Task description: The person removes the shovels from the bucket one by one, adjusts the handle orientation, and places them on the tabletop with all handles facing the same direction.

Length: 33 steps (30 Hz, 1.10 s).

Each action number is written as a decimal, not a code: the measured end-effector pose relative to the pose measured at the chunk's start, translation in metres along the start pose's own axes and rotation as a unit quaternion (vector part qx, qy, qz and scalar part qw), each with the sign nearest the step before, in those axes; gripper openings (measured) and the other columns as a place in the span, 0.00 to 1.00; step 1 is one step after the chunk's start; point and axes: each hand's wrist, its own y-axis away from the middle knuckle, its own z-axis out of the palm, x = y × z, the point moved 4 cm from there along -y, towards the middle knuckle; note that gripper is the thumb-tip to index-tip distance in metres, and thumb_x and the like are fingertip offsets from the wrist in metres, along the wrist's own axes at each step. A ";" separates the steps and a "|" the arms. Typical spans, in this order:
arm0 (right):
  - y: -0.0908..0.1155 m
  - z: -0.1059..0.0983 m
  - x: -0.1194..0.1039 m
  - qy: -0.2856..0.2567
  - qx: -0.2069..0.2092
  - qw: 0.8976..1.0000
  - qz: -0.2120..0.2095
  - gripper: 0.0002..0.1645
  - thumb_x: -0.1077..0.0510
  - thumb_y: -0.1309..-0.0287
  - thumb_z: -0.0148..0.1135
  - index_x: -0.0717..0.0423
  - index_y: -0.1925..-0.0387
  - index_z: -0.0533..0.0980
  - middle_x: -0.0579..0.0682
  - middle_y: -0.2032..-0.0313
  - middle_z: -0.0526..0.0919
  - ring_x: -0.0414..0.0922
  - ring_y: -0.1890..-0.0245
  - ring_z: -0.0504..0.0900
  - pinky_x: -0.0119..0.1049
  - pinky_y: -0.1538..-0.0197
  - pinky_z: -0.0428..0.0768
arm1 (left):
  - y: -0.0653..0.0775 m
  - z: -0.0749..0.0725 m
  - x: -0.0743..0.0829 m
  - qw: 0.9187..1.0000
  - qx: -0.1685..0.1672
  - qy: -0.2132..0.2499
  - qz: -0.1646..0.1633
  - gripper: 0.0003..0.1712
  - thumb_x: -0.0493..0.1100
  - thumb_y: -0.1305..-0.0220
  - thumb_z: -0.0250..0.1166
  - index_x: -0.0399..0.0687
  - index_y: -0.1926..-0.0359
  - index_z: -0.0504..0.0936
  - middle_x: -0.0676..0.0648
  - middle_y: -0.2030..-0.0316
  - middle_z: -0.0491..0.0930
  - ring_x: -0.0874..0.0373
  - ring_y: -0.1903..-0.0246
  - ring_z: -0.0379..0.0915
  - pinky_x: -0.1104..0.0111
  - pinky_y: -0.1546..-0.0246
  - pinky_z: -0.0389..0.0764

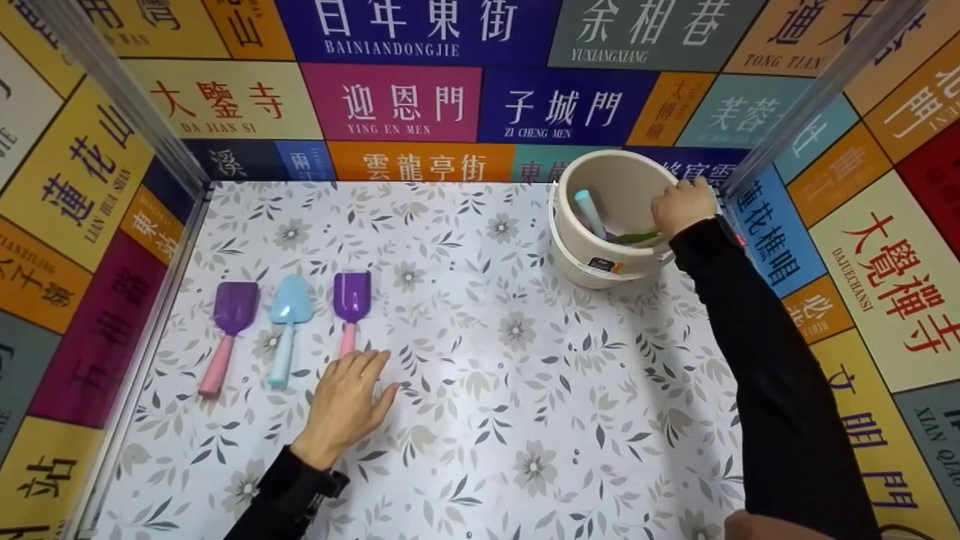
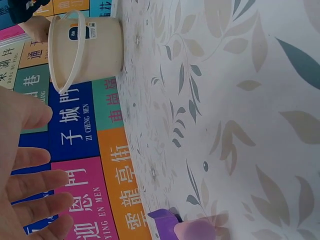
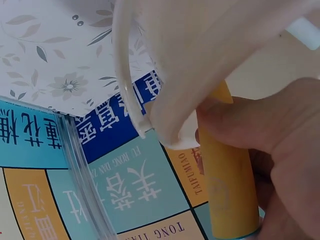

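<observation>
Right hand is sitting at the right side of the bucket rim, thumb and fingers clamping on a yellow handle. Handle is crossing the bucket rim; what it belongs to is hiding inside. The green piece in the bucket could be its other end, can't confirm.

Handling guess: yellow handle is looking like light, stiff, smooth plastic; not fragile, maybe a bit slippery. Thumb-opposed hold around mid-handle is looking right; too near the rim and knuckles are risking a knock against the bucket.

Light-blue handle is leaning inside the bucket, toward its left wall.

Left hand is hovering nearer the wearer, well left of the bucket, fingers relaxed and slightly apart, gripping nothing. Well left of the bucket, on the table, three shovels are lying in a row: near purple shovel, light-blue shovel, outer purple shovel.

View diff: right wrist is showing the yellow handle and its teal end; head view is losing both behind the hand. Left wrist is showing the bare palm and a gap to the near purple shovel; from the head they're overlapping. Only the head is showing all three shovels.
</observation>
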 end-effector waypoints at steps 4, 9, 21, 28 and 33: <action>0.010 -0.002 0.007 -0.019 0.030 0.999 0.011 0.13 0.67 0.29 0.52 0.69 0.55 0.82 0.72 0.51 0.83 0.69 0.46 0.78 0.63 0.38 0.72 | 0.000 0.001 0.000 1.000 0.003 0.001 0.000 0.29 0.47 0.44 0.78 0.37 0.44 0.84 0.39 0.53 0.87 0.43 0.54 0.82 0.51 0.54 0.84; 0.023 -0.007 0.014 -0.021 0.035 0.999 0.001 0.13 0.65 0.26 0.53 0.70 0.51 0.79 0.74 0.50 0.81 0.70 0.45 0.77 0.64 0.37 0.72 | 0.001 0.001 0.000 1.000 0.006 0.001 0.000 0.29 0.46 0.44 0.78 0.37 0.45 0.84 0.38 0.53 0.87 0.43 0.54 0.82 0.51 0.54 0.84; 0.063 -0.016 0.028 -0.088 0.159 0.983 0.007 0.12 0.67 0.31 0.59 0.71 0.50 0.77 0.76 0.50 0.79 0.72 0.47 0.75 0.68 0.43 0.72 | 0.003 0.000 -0.001 1.000 0.006 0.000 -0.004 0.29 0.46 0.44 0.78 0.36 0.44 0.84 0.38 0.53 0.87 0.42 0.53 0.82 0.50 0.53 0.84; 0.101 0.015 0.015 -0.176 0.301 0.937 0.035 0.10 0.69 0.32 0.60 0.69 0.52 0.79 0.71 0.55 0.81 0.70 0.52 0.77 0.69 0.43 0.73 | 0.003 0.000 0.001 1.000 0.008 0.001 -0.001 0.29 0.46 0.44 0.78 0.37 0.45 0.84 0.38 0.53 0.87 0.43 0.53 0.82 0.51 0.54 0.85; 0.125 0.038 0.004 -0.222 0.383 0.895 0.055 0.09 0.68 0.31 0.61 0.68 0.52 0.79 0.70 0.54 0.81 0.70 0.49 0.78 0.68 0.41 0.73 | 0.003 0.001 0.002 1.000 0.009 0.000 -0.001 0.29 0.47 0.44 0.78 0.37 0.44 0.84 0.38 0.53 0.87 0.43 0.53 0.82 0.51 0.55 0.85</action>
